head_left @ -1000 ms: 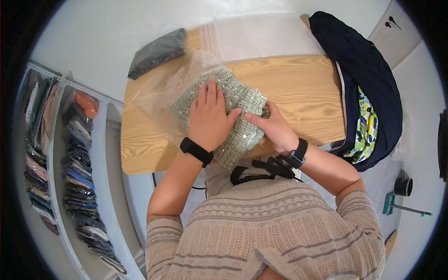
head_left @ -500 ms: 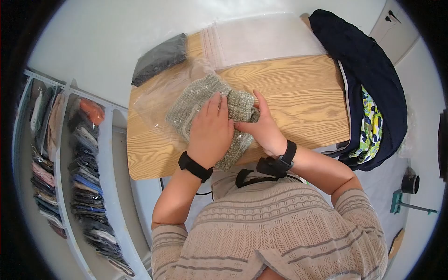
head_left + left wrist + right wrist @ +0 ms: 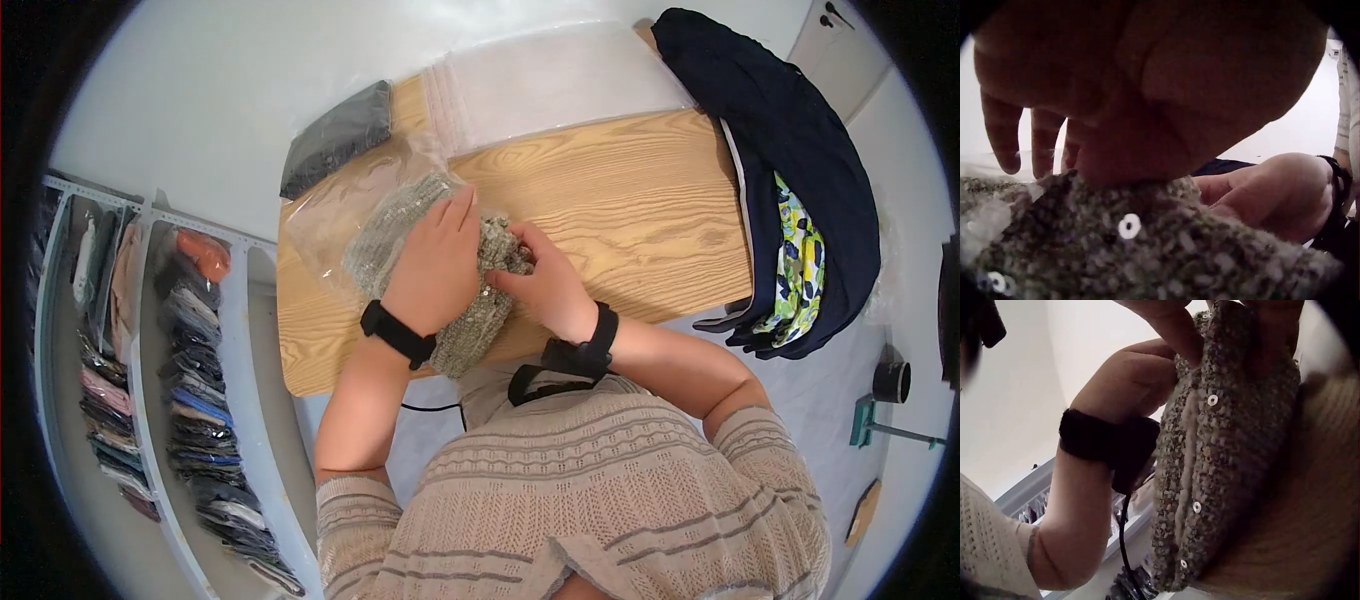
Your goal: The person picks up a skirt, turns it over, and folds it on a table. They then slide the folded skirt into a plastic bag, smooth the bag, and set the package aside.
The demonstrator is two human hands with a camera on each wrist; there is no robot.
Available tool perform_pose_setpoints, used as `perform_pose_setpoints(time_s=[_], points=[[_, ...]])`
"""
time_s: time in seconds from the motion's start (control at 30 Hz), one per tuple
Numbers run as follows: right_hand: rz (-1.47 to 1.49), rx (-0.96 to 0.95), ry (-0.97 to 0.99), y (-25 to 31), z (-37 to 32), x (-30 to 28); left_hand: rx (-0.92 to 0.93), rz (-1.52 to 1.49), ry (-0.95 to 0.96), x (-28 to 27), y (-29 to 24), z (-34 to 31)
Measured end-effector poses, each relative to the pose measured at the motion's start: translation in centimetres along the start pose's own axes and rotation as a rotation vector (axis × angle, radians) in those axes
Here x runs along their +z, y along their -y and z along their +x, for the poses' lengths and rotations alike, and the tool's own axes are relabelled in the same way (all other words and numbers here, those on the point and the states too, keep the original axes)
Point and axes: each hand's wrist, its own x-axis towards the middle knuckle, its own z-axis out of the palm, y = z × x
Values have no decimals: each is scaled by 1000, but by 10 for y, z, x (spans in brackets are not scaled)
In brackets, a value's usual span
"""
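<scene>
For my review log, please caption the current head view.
Left hand flat on a sequined knit garment, right hand pinching its edge.

Person: beige knit top (image 3: 600, 480), short sleeves, openwork pattern, grey stripes; black strap (image 3: 398, 335) round each wrist, dark buckle-like piece on right.

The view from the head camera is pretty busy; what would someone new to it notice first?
Probably the sequined grey-green knit at the near edge of the wooden table, with the left hand spread on it and the right hand pinching its edge. Next, the big navy cloth at the table's right end, with a bright yellow, blue and white patterned fabric showing against it.
</scene>
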Motion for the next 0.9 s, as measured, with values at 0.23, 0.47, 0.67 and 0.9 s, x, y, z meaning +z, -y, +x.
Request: perform_pose_setpoints(time_s=[0.23, 0.47, 0.67, 0.9], points=[[-211, -180, 14, 7, -20, 22, 19, -295, 49, -24, 16, -14], [-28, -143, 70, -11, -12, 32, 3, -293, 150, -28, 17, -25], [-65, -188, 236, -23, -4, 19, -61, -77, -68, -34, -1, -51], [-257, 272, 241, 15, 57, -27, -491, -306, -76, -5, -34, -110]])
